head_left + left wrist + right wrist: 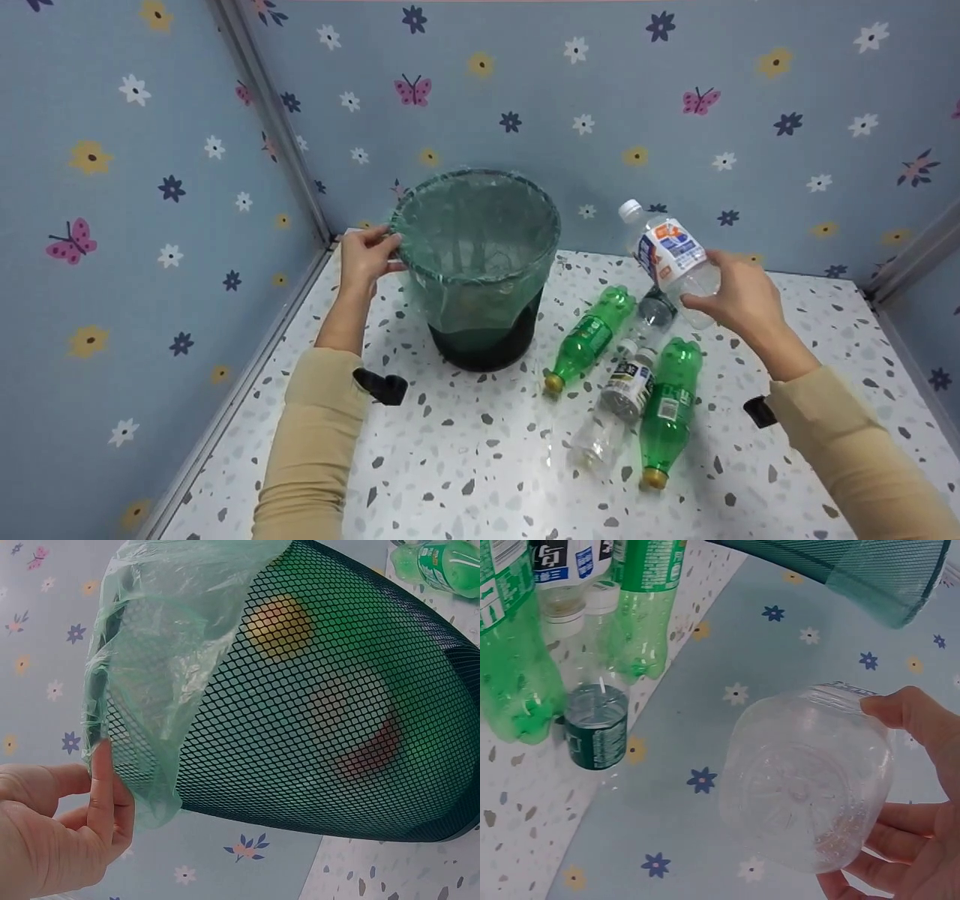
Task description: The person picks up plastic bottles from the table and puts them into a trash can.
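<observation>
My left hand pinches the rim of a black mesh trash bin at its left side, thumb and fingers on the green plastic bag folded over the edge. In the left wrist view, a yellow and a reddish shape show blurred through the mesh. To the bin's right, my right hand grips a clear plastic bottle near its base. That bottle has a white cap and a white, blue and orange label, and tilts with its cap toward the upper left. Its bare bottom faces the right wrist camera.
On the speckled white tabletop, two green bottles with yellow caps lie beside several clear bottles, below my right hand. Blue flowered walls stand behind and at both sides; the bin is near the back wall.
</observation>
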Demonstrator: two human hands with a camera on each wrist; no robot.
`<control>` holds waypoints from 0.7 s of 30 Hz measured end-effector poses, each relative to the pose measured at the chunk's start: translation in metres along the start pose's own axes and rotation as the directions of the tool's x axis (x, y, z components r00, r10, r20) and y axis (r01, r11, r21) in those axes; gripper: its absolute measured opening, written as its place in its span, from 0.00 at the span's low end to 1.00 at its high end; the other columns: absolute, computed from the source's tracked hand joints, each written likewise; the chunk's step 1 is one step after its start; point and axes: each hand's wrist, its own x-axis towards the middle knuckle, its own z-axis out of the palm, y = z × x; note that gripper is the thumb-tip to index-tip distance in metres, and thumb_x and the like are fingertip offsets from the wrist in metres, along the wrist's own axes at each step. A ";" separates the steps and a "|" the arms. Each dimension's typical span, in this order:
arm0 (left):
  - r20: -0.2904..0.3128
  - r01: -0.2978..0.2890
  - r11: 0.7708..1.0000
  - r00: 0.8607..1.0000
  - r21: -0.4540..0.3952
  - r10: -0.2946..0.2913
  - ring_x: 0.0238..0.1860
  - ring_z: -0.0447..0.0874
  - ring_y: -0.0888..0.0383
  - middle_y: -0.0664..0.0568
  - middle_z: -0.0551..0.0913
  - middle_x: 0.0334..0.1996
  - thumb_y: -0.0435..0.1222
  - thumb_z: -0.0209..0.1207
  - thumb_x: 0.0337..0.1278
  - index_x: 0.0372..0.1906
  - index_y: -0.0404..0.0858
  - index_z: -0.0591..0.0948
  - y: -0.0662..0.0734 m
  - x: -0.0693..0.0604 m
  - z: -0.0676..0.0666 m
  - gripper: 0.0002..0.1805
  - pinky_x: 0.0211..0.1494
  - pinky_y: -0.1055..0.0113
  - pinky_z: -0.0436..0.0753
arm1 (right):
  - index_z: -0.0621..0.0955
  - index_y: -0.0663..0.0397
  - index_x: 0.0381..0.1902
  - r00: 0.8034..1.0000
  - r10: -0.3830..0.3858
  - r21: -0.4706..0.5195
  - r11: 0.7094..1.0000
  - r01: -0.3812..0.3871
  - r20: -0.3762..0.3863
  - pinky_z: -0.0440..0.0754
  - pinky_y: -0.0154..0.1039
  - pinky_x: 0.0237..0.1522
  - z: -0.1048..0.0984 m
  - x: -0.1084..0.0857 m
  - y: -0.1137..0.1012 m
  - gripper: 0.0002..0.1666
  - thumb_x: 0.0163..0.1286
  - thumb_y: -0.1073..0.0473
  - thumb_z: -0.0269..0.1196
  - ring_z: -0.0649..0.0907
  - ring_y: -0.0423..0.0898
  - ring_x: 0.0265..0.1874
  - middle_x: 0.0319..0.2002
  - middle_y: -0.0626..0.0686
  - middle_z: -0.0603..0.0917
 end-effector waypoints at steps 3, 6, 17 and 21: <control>-0.020 0.000 1.000 1.000 0.029 0.001 0.33 0.79 0.54 0.44 0.75 0.40 0.34 0.58 0.54 0.58 0.37 0.71 -0.025 0.029 -0.010 0.24 0.30 0.64 0.83 | 0.64 0.71 0.59 0.999 -0.048 -0.003 0.999 0.048 -0.011 0.72 0.61 0.40 -0.006 0.003 -0.014 0.46 0.47 0.53 0.69 0.71 0.67 0.45 0.51 0.71 0.69; -0.061 0.018 0.992 0.998 0.122 -0.011 0.36 0.79 0.53 0.43 0.73 0.42 0.33 0.57 0.54 0.60 0.36 0.67 -0.005 0.012 0.000 0.26 0.33 0.64 0.83 | 0.65 0.70 0.58 0.996 -0.085 -0.012 0.996 0.085 -0.019 0.71 0.61 0.41 -0.012 0.007 -0.028 0.46 0.46 0.53 0.70 0.71 0.66 0.46 0.52 0.70 0.70; -0.086 0.057 0.978 0.996 0.202 -0.040 0.32 0.76 0.57 0.39 0.70 0.45 0.27 0.48 0.61 0.61 0.27 0.63 0.066 -0.065 0.032 0.23 0.34 0.68 0.83 | 0.64 0.65 0.61 0.990 -0.142 -0.036 0.989 0.143 0.024 0.61 0.62 0.55 -0.027 0.020 -0.073 0.47 0.44 0.54 0.71 0.64 0.64 0.56 0.57 0.66 0.66; -0.080 0.046 0.981 0.996 0.187 -0.032 0.29 0.76 0.59 0.41 0.70 0.43 0.28 0.50 0.60 0.60 0.28 0.64 0.059 -0.056 0.027 0.23 0.32 0.70 0.83 | 0.65 0.64 0.60 0.986 -0.163 -0.040 0.986 0.164 0.029 0.61 0.61 0.56 -0.031 0.025 -0.088 0.47 0.44 0.55 0.71 0.64 0.63 0.57 0.57 0.66 0.67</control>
